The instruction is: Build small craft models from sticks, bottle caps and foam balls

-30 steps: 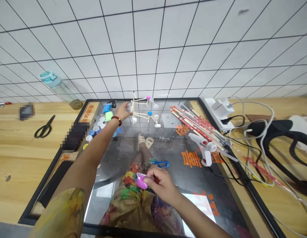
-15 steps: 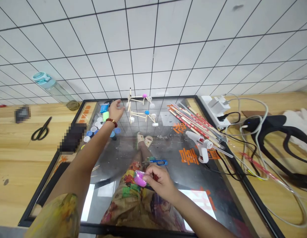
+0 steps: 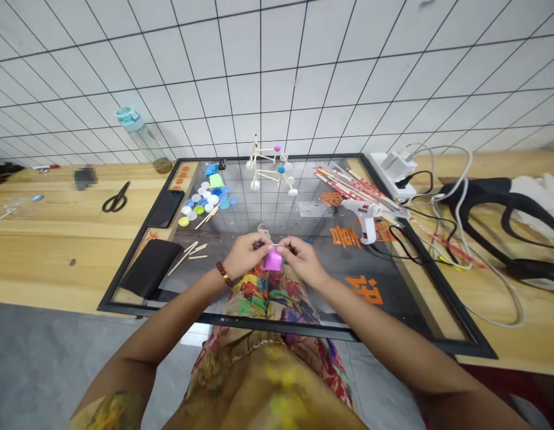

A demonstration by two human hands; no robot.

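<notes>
Both hands meet over the glass-topped frame. My left hand [image 3: 246, 258] and my right hand [image 3: 302, 258] pinch the top edge of a small bright pink packet [image 3: 273, 261], which looks soft and plastic-wrapped and hangs down between them. What lies inside it I cannot make out. A sliver of blue, probably the blue-handled tool, shows behind my right fingers. Beyond my hands stand two small stick frames with white bottle-cap wheels; one carries a pink lump [image 3: 277, 148] and the other a blue lump [image 3: 281, 169].
Loose bottle caps [image 3: 199, 209], a blue packet [image 3: 211, 169] and short sticks [image 3: 186, 257] lie left. Nearby are a phone [image 3: 166, 209], black case [image 3: 151, 269], scissors [image 3: 116, 200] and water bottle [image 3: 145, 140]. Rightward lie bundled sticks [image 3: 348, 182], a glue gun [image 3: 365, 218], power strip [image 3: 393, 176] and cables.
My left hand has come back from near the blue packet and caps to the pink packet. It now grips the packet's top edge together with my right hand. The camera view has shifted.
</notes>
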